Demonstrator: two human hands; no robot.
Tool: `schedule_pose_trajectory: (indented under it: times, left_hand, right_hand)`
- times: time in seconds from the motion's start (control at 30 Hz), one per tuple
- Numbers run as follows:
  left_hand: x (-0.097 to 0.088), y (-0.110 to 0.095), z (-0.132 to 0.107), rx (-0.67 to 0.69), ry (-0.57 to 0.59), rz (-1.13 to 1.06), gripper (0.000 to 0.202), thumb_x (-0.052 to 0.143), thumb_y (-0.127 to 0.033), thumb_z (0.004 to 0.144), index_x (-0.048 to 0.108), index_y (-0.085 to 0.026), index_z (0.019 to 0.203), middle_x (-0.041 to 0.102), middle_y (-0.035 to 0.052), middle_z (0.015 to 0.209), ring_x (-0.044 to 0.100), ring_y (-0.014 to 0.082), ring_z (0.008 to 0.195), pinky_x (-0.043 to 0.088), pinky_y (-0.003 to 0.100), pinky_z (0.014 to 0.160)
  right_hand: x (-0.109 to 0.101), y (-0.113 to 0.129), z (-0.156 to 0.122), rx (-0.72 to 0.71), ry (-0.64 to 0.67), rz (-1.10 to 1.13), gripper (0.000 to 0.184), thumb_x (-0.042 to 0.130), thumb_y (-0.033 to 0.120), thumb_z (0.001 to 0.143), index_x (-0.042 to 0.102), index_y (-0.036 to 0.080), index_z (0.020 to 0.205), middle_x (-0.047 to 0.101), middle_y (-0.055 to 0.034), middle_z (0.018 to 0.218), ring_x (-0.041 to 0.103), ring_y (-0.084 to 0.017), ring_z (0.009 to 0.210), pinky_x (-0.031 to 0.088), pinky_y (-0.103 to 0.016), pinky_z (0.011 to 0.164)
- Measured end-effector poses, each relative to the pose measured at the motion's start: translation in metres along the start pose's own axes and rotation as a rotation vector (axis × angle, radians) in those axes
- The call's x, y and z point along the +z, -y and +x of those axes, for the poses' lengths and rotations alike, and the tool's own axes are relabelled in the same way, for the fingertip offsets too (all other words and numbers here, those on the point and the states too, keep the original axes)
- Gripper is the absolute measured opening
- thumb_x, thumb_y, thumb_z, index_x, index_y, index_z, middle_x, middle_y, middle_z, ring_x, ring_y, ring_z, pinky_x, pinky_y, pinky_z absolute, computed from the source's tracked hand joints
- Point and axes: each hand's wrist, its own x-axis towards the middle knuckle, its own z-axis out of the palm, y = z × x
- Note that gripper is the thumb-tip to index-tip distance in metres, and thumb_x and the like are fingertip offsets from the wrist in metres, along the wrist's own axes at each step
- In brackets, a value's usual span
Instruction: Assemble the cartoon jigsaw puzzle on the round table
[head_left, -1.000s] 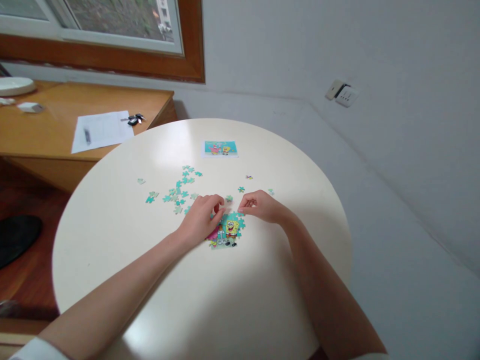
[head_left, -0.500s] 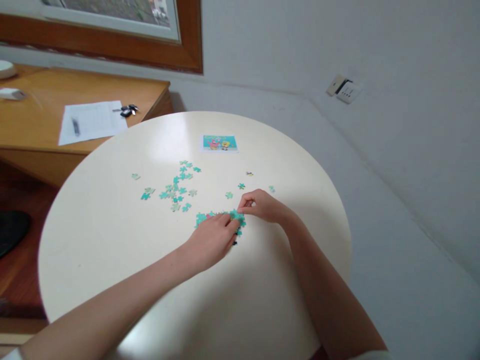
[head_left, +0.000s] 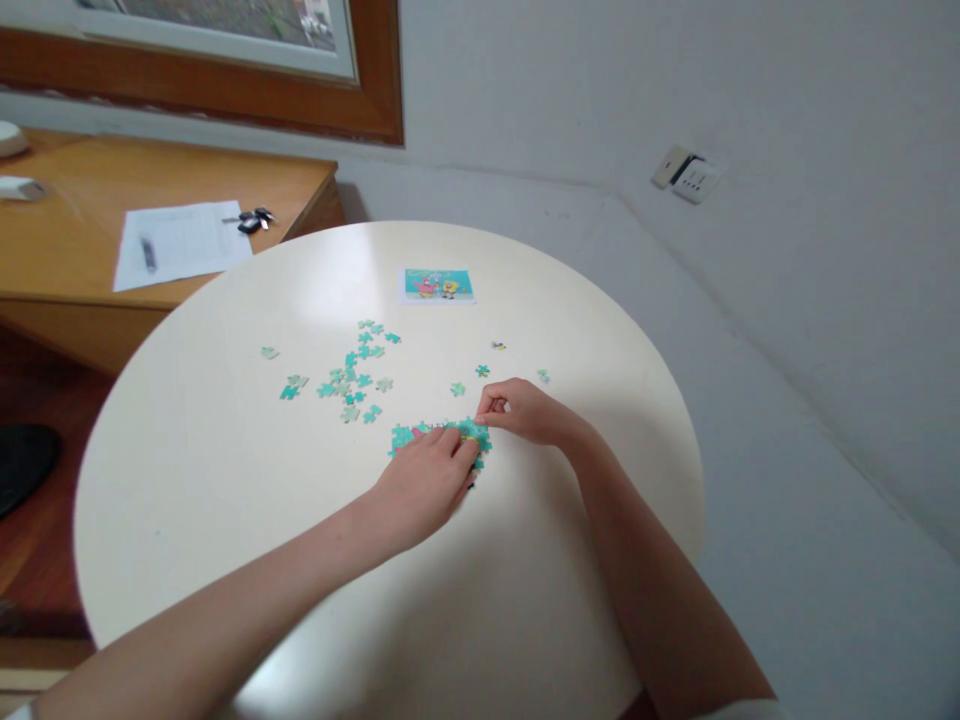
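Left hand (head_left: pixel 424 475) laid loosely flat over the part-built puzzle (head_left: pixel 403 437) on the round tabletop (head_left: pixel 187 470); right hand (head_left: pixel 525 410) pinched at the puzzle's upper-right corner, anything held unclear; apparently a fitting step, calling for steady pressing

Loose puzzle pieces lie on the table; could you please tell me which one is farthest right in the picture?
The pale piece just beyond the back of the right hand: it lies alone, farther right than all the others.

On the table (head_left: pixel 187 470), the card (head_left: pixel 438 286) lies behind the puzzle (head_left: pixel 406 437), most loose pieces (head_left: pixel 339 376) farther left.
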Motion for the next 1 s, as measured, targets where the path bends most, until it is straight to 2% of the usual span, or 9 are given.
schedule_pose_trajectory:
  times: [0.4,0.57,0.73,0.9,1.0]
  left_hand:
    - [-0.005,-0.003,-0.001,0.000,0.044,0.022,0.020,0.044,-0.021,0.092,0.058,-0.013,0.106,0.062,0.0119,0.095,0.061,0.0268,0.094,0.052,0.043,0.083]
    - [-0.011,-0.004,0.000,-0.008,0.103,0.015,0.021,0.044,-0.020,0.092,0.058,-0.012,0.106,0.062,0.0128,0.096,0.062,0.0280,0.096,0.052,0.046,0.085]
    - [-0.013,-0.005,-0.001,-0.011,0.109,0.009,0.023,0.044,-0.021,0.093,0.058,-0.012,0.108,0.062,0.0129,0.097,0.061,0.0281,0.096,0.052,0.045,0.085]
    - [-0.009,-0.004,-0.001,0.013,0.085,0.014,0.031,0.044,-0.020,0.093,0.055,-0.014,0.122,0.061,0.0125,0.101,0.061,0.0272,0.095,0.052,0.046,0.085]
    - [-0.006,-0.004,-0.001,0.013,0.076,0.013,0.032,0.043,-0.021,0.094,0.057,-0.014,0.122,0.061,0.0124,0.099,0.061,0.0268,0.094,0.051,0.045,0.085]
  right_hand:
    - [-0.004,0.002,0.000,0.008,0.037,-0.013,0.011,0.060,0.025,0.074,0.060,0.016,0.067,0.057,0.0015,0.059,0.048,-0.011,0.058,0.036,-0.024,0.058]
    - [-0.006,0.001,-0.001,0.001,0.078,-0.031,0.014,0.059,0.028,0.075,0.060,0.016,0.069,0.055,0.0017,0.059,0.046,-0.011,0.059,0.035,-0.024,0.059]
    - [-0.004,0.004,-0.001,0.025,0.072,-0.051,0.010,0.059,0.023,0.075,0.058,0.016,0.068,0.053,0.0027,0.059,0.044,-0.011,0.058,0.034,-0.024,0.058]
    - [-0.002,0.009,-0.001,0.034,0.036,-0.080,0.011,0.059,0.018,0.074,0.055,0.017,0.064,0.052,0.0036,0.059,0.044,-0.010,0.058,0.033,-0.023,0.059]
    - [-0.002,0.011,-0.002,0.040,0.027,-0.100,0.012,0.060,0.015,0.074,0.055,0.017,0.064,0.052,0.0040,0.059,0.043,-0.009,0.058,0.032,-0.023,0.059]
